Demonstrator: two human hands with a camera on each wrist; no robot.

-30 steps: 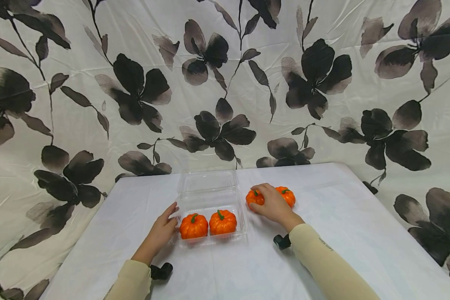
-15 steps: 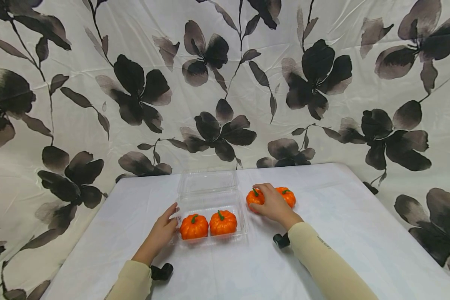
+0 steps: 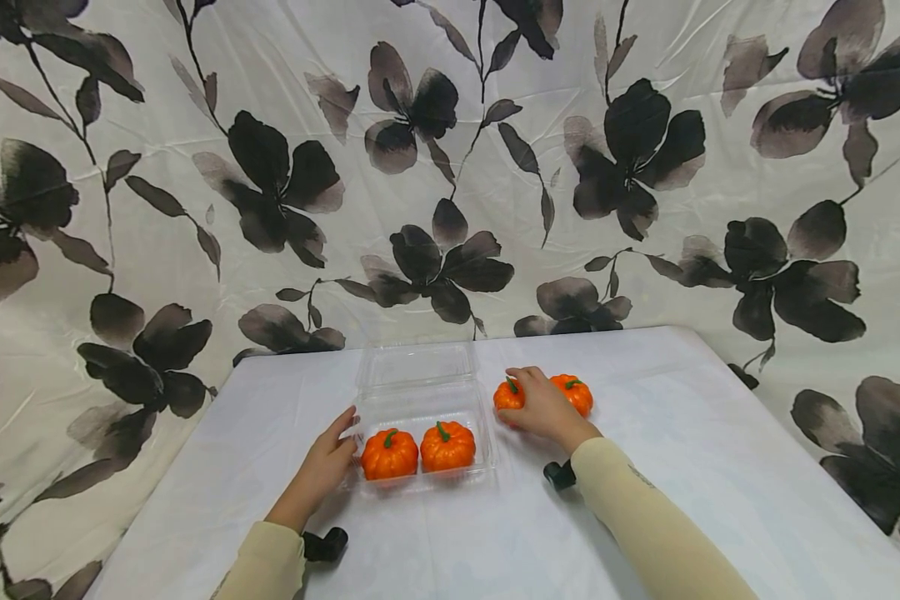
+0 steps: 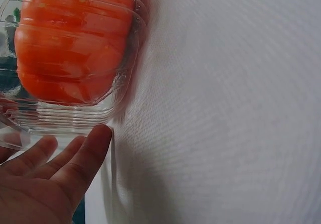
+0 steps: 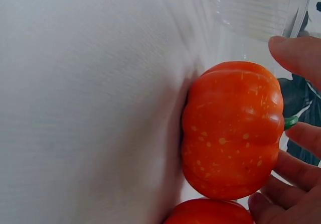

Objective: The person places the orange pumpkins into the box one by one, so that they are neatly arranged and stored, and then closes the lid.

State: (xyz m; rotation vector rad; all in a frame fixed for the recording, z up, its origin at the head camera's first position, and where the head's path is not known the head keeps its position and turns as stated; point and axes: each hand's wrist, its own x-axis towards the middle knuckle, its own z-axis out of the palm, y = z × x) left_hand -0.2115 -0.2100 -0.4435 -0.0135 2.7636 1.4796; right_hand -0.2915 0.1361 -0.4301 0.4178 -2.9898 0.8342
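Although little has moved, the right hand (image 3: 549, 408) spreads round its nearest pumpkin (image 5: 233, 133), seemingly not yet lifting. The left hand (image 3: 326, 457) extends straight fingers beside the clear box (image 4: 60, 116).

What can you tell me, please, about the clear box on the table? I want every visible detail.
The clear box looks like thin, shiny plastic with ribbed walls. It stands open on the white-covered table, its transparent lid opened out on the side away from the person. Two orange pumpkins sit side by side in its base. The left hand is at its left side; whether the fingertips actually touch it is hard to tell.
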